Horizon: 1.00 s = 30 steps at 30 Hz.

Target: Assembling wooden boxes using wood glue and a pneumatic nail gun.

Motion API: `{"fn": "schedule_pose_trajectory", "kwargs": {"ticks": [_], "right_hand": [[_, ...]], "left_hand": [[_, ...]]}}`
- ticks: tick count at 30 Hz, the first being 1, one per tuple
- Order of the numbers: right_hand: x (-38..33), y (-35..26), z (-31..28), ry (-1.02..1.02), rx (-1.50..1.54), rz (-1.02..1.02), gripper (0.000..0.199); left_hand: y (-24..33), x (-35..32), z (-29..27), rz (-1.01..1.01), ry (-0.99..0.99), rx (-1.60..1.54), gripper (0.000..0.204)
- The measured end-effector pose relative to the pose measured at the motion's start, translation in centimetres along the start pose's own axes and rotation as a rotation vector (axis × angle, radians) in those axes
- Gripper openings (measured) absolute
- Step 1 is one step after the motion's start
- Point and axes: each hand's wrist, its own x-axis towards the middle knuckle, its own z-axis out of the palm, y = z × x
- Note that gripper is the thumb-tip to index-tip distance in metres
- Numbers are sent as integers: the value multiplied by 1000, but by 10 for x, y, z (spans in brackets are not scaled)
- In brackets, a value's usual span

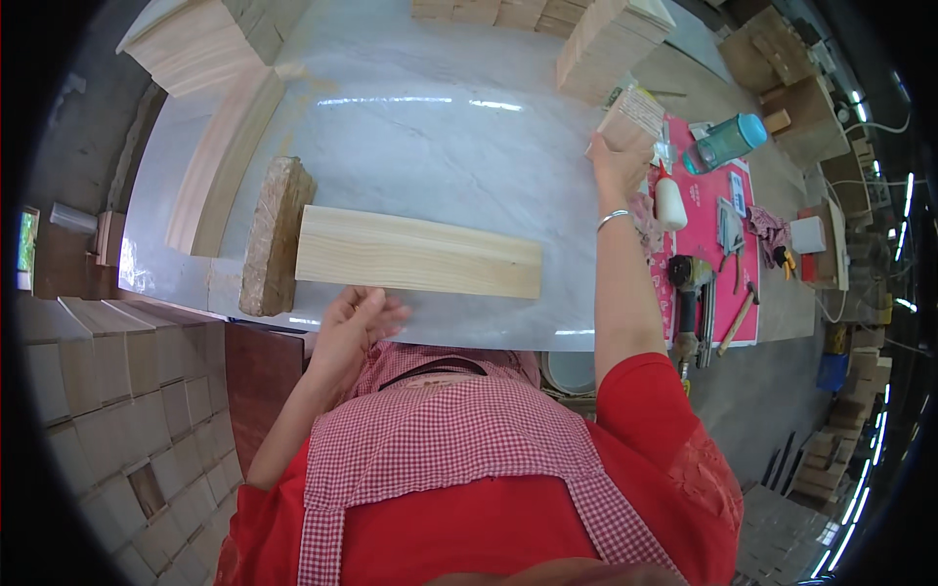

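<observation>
A pale wooden board (420, 252) lies flat on the grey tabletop (440, 146), its left end against a rough brown block (272, 234). My left hand (362, 320) is at the board's near edge, fingers loosely apart and slightly blurred, with nothing visible in them. At the far right of the table, my right hand (622, 164) grips a small wooden piece (633, 115) with dark markings on its face. A white glue bottle with a red tip (669, 200) stands just right of that forearm.
Stacked wooden boards stand at the back left (195, 49) and back right (611, 44). On a pink sheet (718, 264) are a teal bottle (725, 144), a power tool (689, 293) and a hammer (740, 317). Piled wooden pieces (147, 420) fill the lower left.
</observation>
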Motion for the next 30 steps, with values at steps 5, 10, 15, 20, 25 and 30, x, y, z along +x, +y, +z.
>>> {"fn": "schedule_pose_trajectory", "kwargs": {"ticks": [5,10,15,20,25,30], "right_hand": [[-14,3,-29,113,228,-77,106],[-109,56,-83,72,284,-39,76],[-184,108,-118,-87,487,-342,18],[-198,122,-132,-226,353,-438,21],[-205,105,-116,-186,316,-533,32],[-214,80,-98,-263,358,-576,58]], "left_hand": [[-4,-9,10,59,-338,457,32],[-3,34,71,1011,-348,1241,54],[-7,93,143,1301,-274,1683,80],[-13,98,170,975,-404,1882,87],[13,74,162,1030,-447,1687,86],[42,52,154,1170,-487,1527,86]]}}
